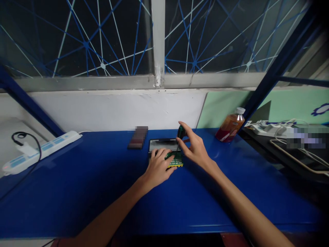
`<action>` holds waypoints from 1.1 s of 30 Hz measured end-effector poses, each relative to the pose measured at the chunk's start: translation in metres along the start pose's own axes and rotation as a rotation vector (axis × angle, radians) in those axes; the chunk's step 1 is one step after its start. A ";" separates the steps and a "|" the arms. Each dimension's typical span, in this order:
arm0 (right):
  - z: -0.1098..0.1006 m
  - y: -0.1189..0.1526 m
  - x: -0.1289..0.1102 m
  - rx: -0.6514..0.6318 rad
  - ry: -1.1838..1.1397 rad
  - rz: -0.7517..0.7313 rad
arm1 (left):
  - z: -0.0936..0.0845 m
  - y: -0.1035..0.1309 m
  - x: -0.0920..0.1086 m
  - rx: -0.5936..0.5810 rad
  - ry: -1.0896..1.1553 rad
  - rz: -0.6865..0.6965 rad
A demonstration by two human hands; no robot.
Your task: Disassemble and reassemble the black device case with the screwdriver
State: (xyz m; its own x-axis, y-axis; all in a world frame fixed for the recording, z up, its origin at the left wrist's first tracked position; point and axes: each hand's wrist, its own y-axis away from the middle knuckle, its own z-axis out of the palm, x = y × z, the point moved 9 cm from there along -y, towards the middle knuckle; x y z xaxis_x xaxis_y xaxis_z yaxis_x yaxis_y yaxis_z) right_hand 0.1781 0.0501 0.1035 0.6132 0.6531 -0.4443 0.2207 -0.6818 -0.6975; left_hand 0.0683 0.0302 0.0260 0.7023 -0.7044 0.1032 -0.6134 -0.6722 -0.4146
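My right hand point(191, 145) pinches a screwdriver point(181, 132) by its dark green and black handle. The tool stands nearly upright, its thin shaft reaching down to a green board point(177, 160) with pale rows and a yellow front edge. Over the board's left part lies my left hand point(159, 167), fingers bent across the top and thumb along the front edge, holding it. Whether the tip touches the board is too small to tell. Just behind, a black case point(164, 140) with a grey inner face is partly covered by my left hand.
On the blue table point(102, 192), a dark flat object point(138, 138), partly blurred out, lies behind left. A drink bottle point(230, 125) with a white cap leans at the back right. At left lies a white power strip point(46, 149) with a black cable; pale cables point(298, 147) lie far right.
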 end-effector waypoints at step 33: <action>-0.005 -0.003 0.009 0.010 0.125 0.082 | -0.004 0.002 -0.001 0.018 0.048 0.014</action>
State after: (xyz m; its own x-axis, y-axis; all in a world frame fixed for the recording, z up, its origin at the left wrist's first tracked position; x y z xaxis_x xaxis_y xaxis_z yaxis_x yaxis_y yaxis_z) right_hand 0.1868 0.0564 0.1038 0.7185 0.5492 -0.4268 0.1590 -0.7271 -0.6679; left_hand 0.0648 0.0285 0.0290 0.6750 -0.7243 0.1404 -0.6161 -0.6581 -0.4329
